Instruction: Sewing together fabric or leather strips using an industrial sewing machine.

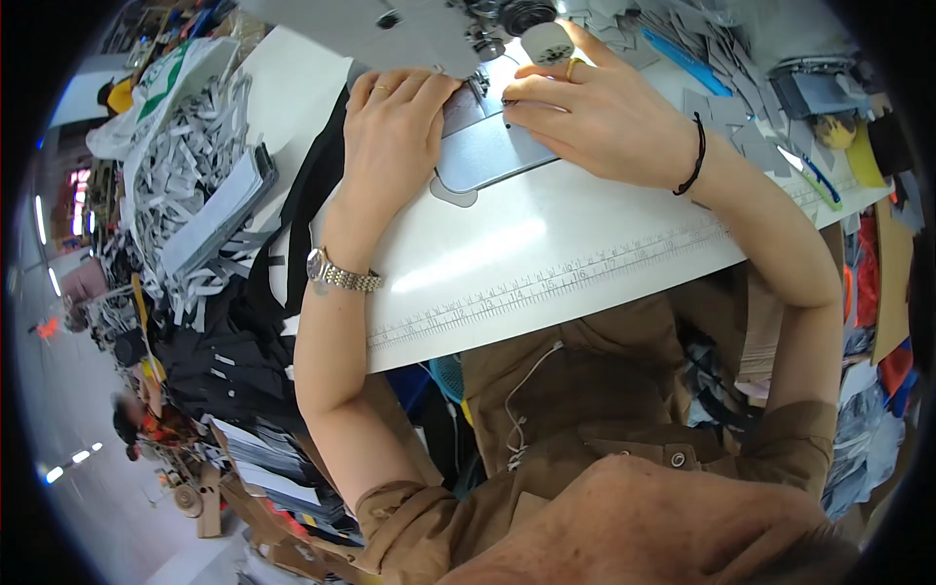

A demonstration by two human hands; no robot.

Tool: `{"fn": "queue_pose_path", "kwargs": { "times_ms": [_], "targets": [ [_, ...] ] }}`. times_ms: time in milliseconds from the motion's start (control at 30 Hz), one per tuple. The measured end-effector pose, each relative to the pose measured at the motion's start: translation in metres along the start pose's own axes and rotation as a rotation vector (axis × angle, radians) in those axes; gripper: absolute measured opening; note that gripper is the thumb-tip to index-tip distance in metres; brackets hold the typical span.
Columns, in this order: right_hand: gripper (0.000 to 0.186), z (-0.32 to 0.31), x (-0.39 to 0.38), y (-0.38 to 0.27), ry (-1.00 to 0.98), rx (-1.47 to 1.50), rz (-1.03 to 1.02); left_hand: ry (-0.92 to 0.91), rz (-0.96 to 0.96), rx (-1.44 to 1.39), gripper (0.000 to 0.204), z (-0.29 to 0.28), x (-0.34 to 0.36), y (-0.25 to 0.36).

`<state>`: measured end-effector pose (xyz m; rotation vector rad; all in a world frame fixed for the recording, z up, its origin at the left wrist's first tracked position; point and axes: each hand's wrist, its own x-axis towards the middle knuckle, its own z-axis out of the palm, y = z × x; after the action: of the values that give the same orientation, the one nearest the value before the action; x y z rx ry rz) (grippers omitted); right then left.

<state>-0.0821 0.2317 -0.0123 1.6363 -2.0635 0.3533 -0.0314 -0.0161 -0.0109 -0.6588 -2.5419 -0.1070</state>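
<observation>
A sewing machine (pixel 390 27) hangs over the white worktable, its presser foot (pixel 480 80) between my two hands. My left hand (pixel 398 122) lies just left of the foot, fingers bent and pressed together, fingertips close to it. A black fabric strip (pixel 317 175) runs up beside my left wrist toward that hand; whether the fingers grip it is hidden. Right of the foot, my right hand (pixel 600 117) has its fingers curled inward over the grey metal bed plate (pixel 497 156). A small dark bit shows at its fingertips, too small to name.
A printed ruler scale (pixel 546 283) follows the table's front edge. Grey cut strips (pixel 190 146) and a stack of grey pieces (pixel 219 210) are heaped at left. Black fabric (pixel 229 351) hangs below them. Scissors (pixel 814 180), a blue tool (pixel 685 61) and grey pieces lie at right.
</observation>
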Motion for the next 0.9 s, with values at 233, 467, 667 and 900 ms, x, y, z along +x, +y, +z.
{"fn": "queue_pose_path", "kwargs": {
  "times_ms": [233,467,667,900],
  "targets": [
    [0.014,-0.008,0.006,0.000,0.100,0.068,0.018,0.028,0.004,0.024,0.015,-0.016,-0.018,0.000],
    [0.020,-0.002,0.063,-0.030,0.017,0.220,-0.058,-0.064,0.209,-0.294,0.026,-0.055,-0.052,0.079],
    [0.018,-0.010,0.033,-0.029,-0.079,0.581,0.172,0.088,0.212,-0.387,0.036,-0.080,-0.058,0.083],
    [0.036,-0.020,0.024,-0.019,-0.245,1.788,0.606,-0.069,-0.403,-0.668,0.017,-0.036,-0.036,0.057]
  ]
}}
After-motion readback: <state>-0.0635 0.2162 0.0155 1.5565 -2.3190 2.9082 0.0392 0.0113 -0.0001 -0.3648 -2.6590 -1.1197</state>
